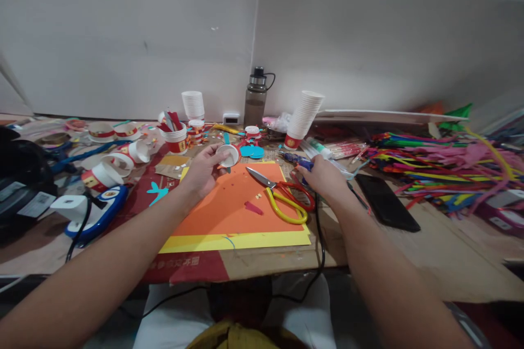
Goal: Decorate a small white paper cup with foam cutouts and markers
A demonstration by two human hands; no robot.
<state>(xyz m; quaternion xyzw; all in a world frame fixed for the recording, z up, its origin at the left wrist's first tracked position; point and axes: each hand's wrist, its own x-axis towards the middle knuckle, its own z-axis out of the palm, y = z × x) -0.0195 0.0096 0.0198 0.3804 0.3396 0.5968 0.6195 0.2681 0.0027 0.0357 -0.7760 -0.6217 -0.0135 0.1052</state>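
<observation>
Held in my left hand [207, 170] is a small white paper cup piece [228, 156], its round opening facing me, with blue strips showing above and below it. My right hand [322, 175] is closed around a blue hot glue gun [295, 159], whose nozzle points left; a black cord trails down from it. Between the hands lie orange paper [221, 204] and yellow paper [270, 239]. Scissors [282, 190] with red and yellow handles rest on the sheets, near a small dark-pink scrap [254, 208].
Behind stand a water bottle [255, 99], a tall leaning cup stack [304, 117] and another cup stack [192, 104]. To the right are a black phone [387, 202] and piled pipe cleaners [442, 166]. A blue-and-white power strip [100, 212] and cut cups [102, 175] sit left.
</observation>
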